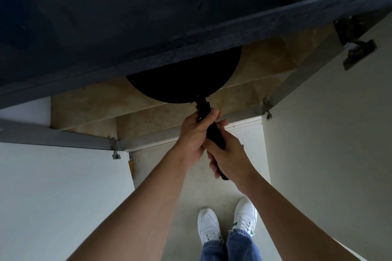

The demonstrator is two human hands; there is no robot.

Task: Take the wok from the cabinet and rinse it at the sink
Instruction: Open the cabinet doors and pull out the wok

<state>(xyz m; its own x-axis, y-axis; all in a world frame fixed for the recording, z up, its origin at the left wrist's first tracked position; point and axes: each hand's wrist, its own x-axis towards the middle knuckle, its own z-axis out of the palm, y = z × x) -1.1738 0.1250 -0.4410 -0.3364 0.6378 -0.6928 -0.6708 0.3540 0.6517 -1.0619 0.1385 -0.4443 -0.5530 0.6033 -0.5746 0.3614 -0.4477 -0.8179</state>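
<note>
While the round black metal wok (184,78) is partly inside the open cabinet, above the beige cabinet floor (265,65) and beneath the dark speckled countertop (148,27), both hands curl tightly around its long black handle (213,131). The left hand (195,133) is nearer the pan and the right hand (231,159) is at the end. This doubled grip probably steadies the weight for withdrawal.

Bare forearms (148,207), blue denim jeans (241,248), and white lace-up sneakers (209,225) with green side trim.
</note>
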